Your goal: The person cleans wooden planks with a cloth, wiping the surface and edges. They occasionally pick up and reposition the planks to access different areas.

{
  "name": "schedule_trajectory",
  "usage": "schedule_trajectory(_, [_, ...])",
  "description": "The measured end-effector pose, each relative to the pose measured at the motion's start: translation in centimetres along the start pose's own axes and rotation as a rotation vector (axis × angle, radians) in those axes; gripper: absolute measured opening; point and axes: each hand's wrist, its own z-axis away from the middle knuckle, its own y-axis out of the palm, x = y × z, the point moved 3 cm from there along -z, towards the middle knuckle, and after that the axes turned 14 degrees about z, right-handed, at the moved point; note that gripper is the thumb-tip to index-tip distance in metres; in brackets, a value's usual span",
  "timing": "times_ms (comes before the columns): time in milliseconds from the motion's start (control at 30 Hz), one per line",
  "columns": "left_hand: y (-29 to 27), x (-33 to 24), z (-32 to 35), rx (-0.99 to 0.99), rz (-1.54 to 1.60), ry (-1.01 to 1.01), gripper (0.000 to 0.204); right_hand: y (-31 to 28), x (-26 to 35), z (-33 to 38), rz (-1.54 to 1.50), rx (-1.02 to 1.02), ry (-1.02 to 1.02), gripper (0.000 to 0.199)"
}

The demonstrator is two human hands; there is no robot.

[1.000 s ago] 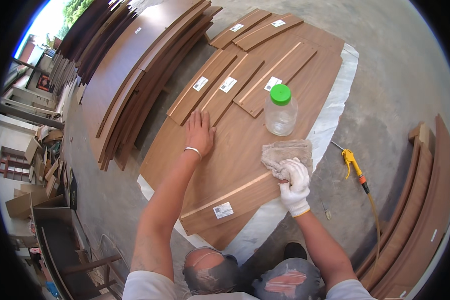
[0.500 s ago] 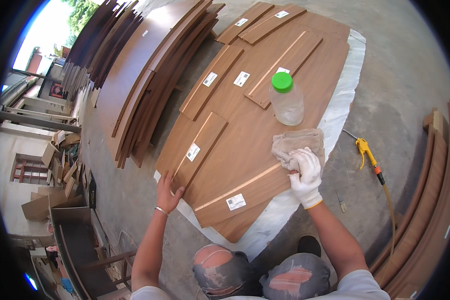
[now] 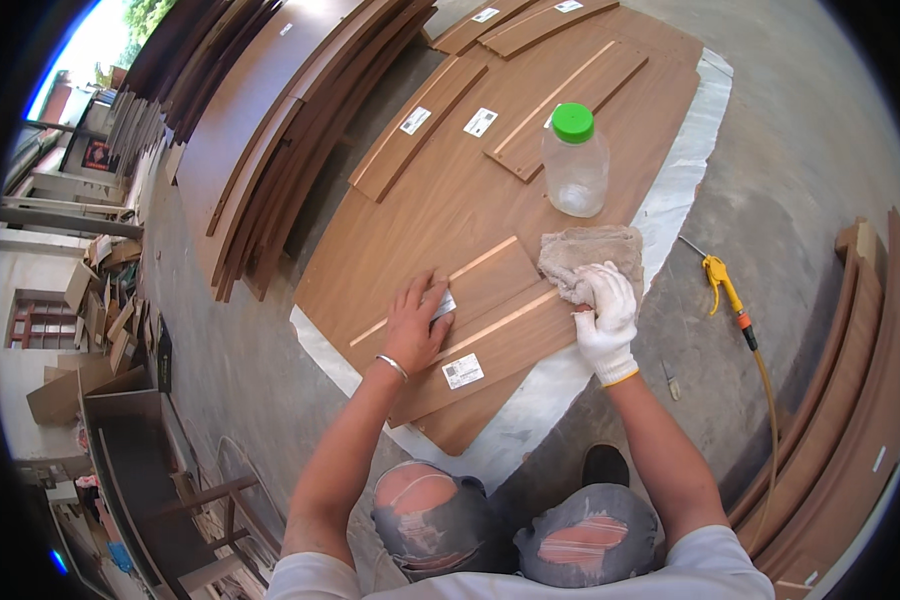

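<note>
A wooden board [image 3: 497,275] lies under the open, spread left hand [image 3: 417,325], right beside a second board [image 3: 518,335] at the panel's [image 3: 400,235] near end. Only these two seem paired up; four others [image 3: 418,128] remain farther off. The gloved right hand [image 3: 607,315] grips a bunched cloth [image 3: 602,245].

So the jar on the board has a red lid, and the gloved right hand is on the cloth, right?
No, the head view shows the lid is green. The jar is on the board, the gloved right hand on the cloth.
</note>
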Motion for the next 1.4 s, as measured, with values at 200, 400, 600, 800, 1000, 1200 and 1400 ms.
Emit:
schedule_trajectory(200, [2.6,-3.4,2.5,0.074,-0.169,-0.036,0.086,0.5,0.1,0.3,-0.052,-0.013,0.021,0.048])
schedule_trajectory(400, [3.4,-3.2,4.5,0.046,-0.193,-0.030,0.099,1.8,3.5,-0.2,0.112,-0.019,0.136,0.048])
schedule_trajectory(600, [1.7,-0.6,4.6,0.025,-0.204,-0.012,0.095,2.3,3.3,0.0,-0.031,0.010,0.339,0.034])
schedule_trajectory(800, [1.6,-0.4,4.7,-0.003,-0.220,-0.059,0.092,-4.7,-0.9,-0.1,-1.228,-0.088,0.988,0.044])
schedule_trajectory(1000, [2.4,-0.9,4.3,-0.024,-0.244,-0.127,0.089,-15.0,-5.3,0.8,-1.605,-0.180,0.932,0.067])
schedule_trajectory(1200, [2.7,-2.1,3.1,-0.042,-0.171,-0.145,0.089,-11.7,-4.6,4.5,-1.493,-0.084,0.905,0.080])
schedule_trajectory(1400, [2.9,-2.2,3.5,-0.107,-0.154,-0.119,0.084,-9.6,-3.4,5.2,-1.375,-0.052,1.021,0.066])
